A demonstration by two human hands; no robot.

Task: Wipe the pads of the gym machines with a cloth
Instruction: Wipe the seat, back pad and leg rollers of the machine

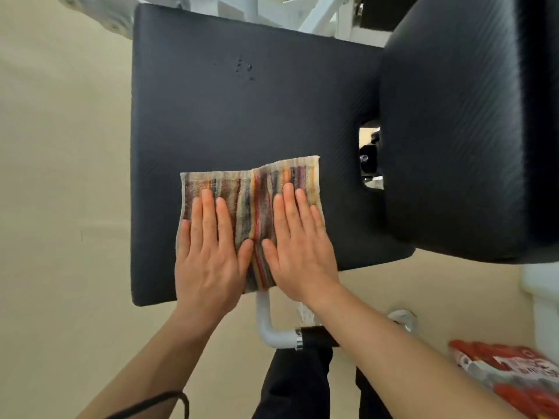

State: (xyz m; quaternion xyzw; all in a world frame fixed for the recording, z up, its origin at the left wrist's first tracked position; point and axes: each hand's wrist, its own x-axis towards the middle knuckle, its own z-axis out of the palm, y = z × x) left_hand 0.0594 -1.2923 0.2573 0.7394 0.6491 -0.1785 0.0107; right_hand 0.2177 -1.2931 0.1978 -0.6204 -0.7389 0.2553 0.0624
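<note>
A striped multicolour cloth (257,189) lies flat on the near part of a black seat pad (230,116). My left hand (210,252) presses flat on the cloth's left half, fingers together and pointing away from me. Beside it, my right hand (299,246) presses flat on the right half. The thumbs nearly meet over the cloth's middle fold. Several small wet drops (245,69) sit on the pad farther away. A second black pad (472,122), the backrest, rises at the right.
A white bent tube with a black grip (272,331) sticks out below the seat's near edge. A red and white packet (508,373) lies on the beige floor at the lower right. White machine frame (317,16) shows behind the seat. My dark trousers (299,388) are at the bottom.
</note>
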